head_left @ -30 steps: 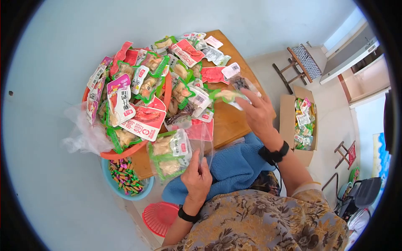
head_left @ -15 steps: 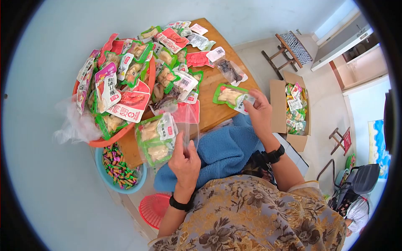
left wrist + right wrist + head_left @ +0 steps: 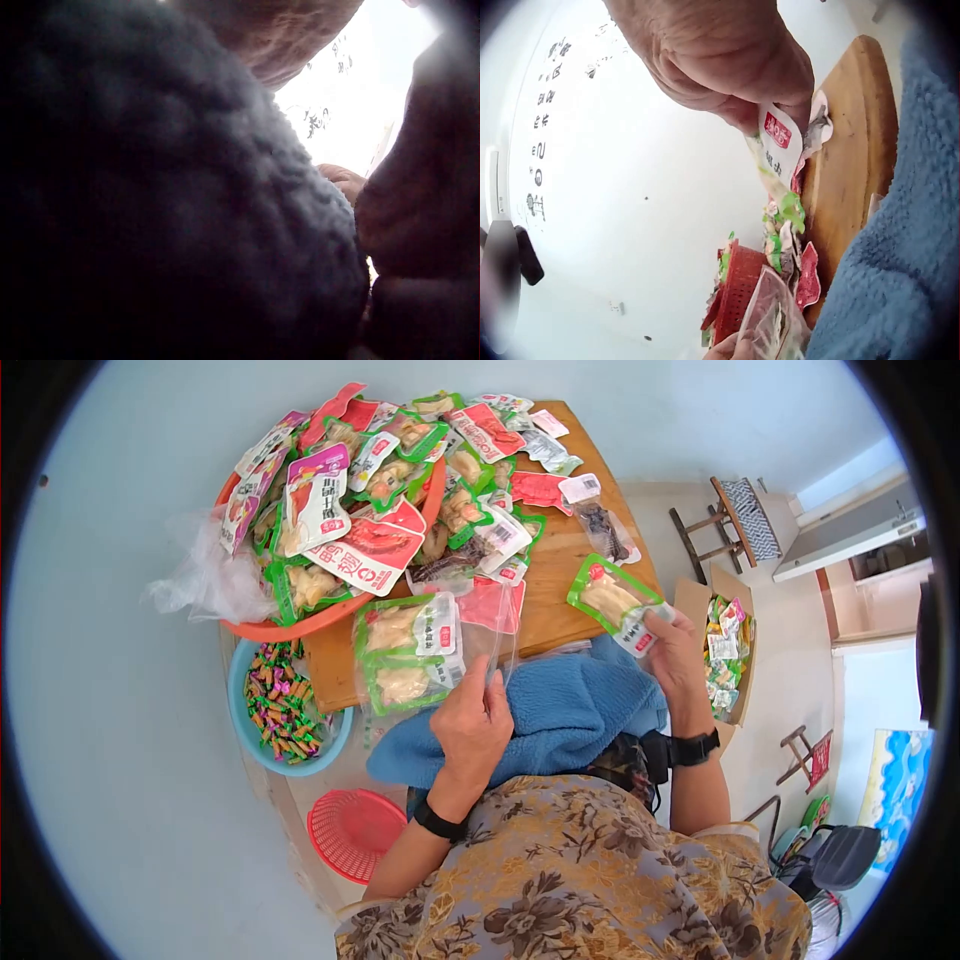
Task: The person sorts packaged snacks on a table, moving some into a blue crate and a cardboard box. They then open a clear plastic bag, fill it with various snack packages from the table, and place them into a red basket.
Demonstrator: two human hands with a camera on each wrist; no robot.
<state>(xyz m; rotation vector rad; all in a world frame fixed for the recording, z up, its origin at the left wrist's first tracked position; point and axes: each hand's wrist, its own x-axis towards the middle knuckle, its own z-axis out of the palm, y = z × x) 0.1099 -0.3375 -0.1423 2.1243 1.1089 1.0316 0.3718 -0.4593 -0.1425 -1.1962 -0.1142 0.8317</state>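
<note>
My left hand (image 3: 472,718) grips the edge of a clear plastic bag (image 3: 500,622) between thumb and fingers. Inside that bag lie green-edged snack packets (image 3: 395,630) with pale food and white labels. A similar green-edged packet (image 3: 608,598) is pinched at its white label end by my right hand (image 3: 682,660), out over the table's right side. The right wrist view shows the same packet (image 3: 780,150) hanging from thumb and fingers. In the left wrist view, blue cloth (image 3: 187,187) and dark, close-up skin fill most of the picture.
An orange-red basket (image 3: 335,618) heaped with mixed packets stands on the wooden table (image 3: 575,585); more packets spill beside it. Below are a blue basin (image 3: 345,735) of wrapped candies and a pink basket (image 3: 350,830). A cardboard box (image 3: 690,600) of packets stands right, near a folding stool (image 3: 735,515).
My right hand has drawn the packet away from the pile, toward the table's right edge, and the packet is tilted more. The left hand keeps its hold on the bag. The head view has shifted.
</note>
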